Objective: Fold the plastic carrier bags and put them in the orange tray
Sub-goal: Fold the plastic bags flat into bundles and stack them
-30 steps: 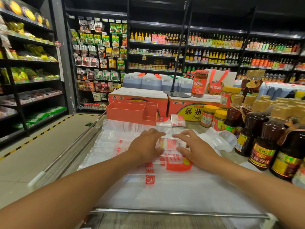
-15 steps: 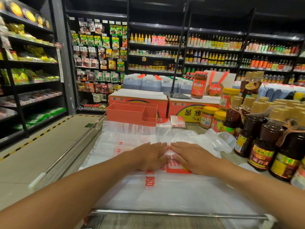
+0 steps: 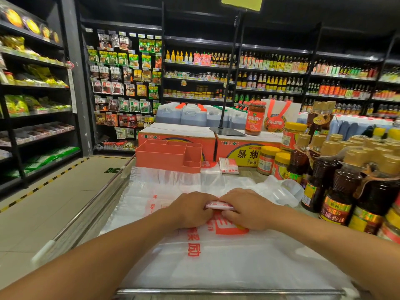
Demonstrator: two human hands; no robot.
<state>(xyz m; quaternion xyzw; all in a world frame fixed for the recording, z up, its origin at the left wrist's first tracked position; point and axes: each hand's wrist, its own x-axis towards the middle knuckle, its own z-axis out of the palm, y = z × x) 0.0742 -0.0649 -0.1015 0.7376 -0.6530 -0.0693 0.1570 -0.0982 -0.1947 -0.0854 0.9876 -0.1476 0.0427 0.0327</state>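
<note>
Left grip [image 3: 190, 210] and right grip [image 3: 246, 210] both curled tight on one folded carrier bag [image 3: 218, 205] — atop spread flat bags [image 3: 216, 267] — orange tray [image 3: 164, 156] well beyond.

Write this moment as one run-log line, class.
phase: folding | left hand: grips folded bag | right hand: grips same bag | pile: under hands | tray: beyond, bag not yet in

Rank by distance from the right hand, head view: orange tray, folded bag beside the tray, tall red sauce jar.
1. Folded bag, straight ahead of the right hand.
2. Orange tray, ahead left.
3. Tall red sauce jar, atop the boxes behind.
</note>
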